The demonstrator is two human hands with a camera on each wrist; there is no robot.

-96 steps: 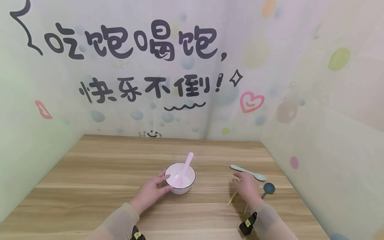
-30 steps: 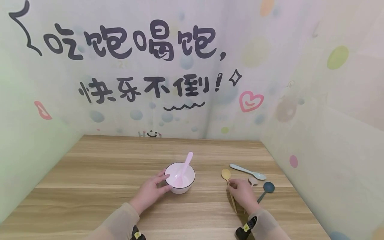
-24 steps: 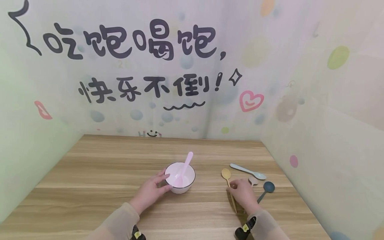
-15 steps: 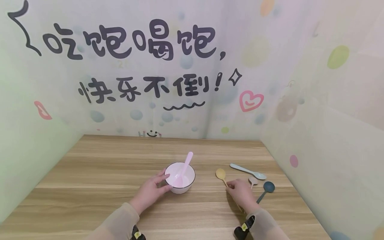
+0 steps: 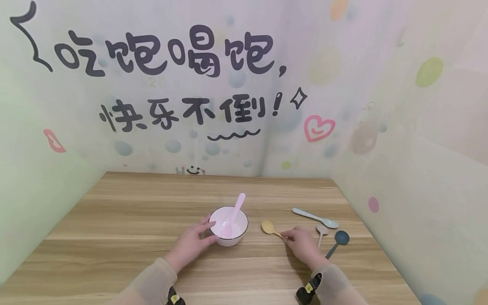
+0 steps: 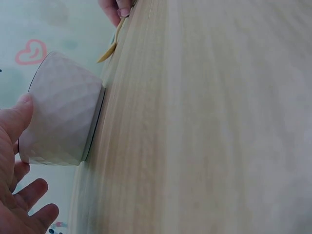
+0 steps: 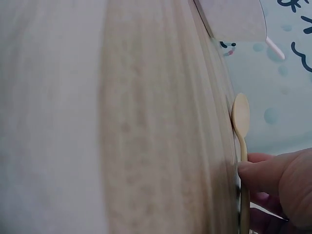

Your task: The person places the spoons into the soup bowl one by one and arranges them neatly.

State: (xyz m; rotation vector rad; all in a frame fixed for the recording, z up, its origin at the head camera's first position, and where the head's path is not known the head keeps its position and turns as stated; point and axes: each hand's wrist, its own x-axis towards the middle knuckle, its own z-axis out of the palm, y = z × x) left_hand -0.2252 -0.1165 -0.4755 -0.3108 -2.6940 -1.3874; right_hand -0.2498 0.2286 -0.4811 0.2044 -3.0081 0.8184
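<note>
A white bowl with a dark rim (image 5: pixel 228 242) stands at the middle of the table, a pink spoon (image 5: pixel 239 204) leaning inside with its handle up past the far rim. My left hand (image 5: pixel 190 243) grips the bowl's left side, thumb and a fingertip at the rim; its thumb (image 6: pixel 22 114) shows against the ridged bowl wall in the left wrist view. To the right, my right hand (image 5: pixel 303 245) pinches a yellow spoon (image 5: pixel 268 227) by its handle. The spoon's bowl points left toward the white bowl, close over the tabletop. Part of its handle is hidden by the hand.
Right of my right hand lie a light blue spoon (image 5: pixel 312 217), a small pale utensil (image 5: pixel 322 229) and a dark blue round-headed spoon (image 5: pixel 342 238). The wooden table (image 5: pixel 133 220) meets printed curtain-like walls at the back and both sides.
The right hand came to the yellow spoon, pinched its handle and swung the spoon's head left toward the bowl. This uncovers more of the pale utensil. The left hand stays on the bowl.
</note>
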